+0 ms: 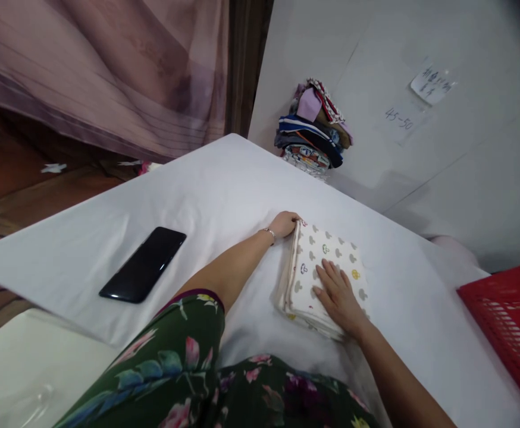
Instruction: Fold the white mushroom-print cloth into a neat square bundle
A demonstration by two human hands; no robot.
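Observation:
A folded white cloth (313,249) printed with grey, yellow and blue mushrooms lies in layers on the white-covered table. At its far left corner, my left hand (285,224) has its fingers closed on the cloth's edge; the fingertips are partly hidden. My right hand (338,295) rests flat on top, near the right side, with the fingers stretched out and a little apart. Several layers show along the cloth's left and near edges.
A black phone (144,264) lies on the table (224,184) to the left. Folded clothes (311,128) are piled at the far edge by the wall. A red plastic basket (510,315) stands at the right. A pinkish curtain (121,71) hangs at the back left.

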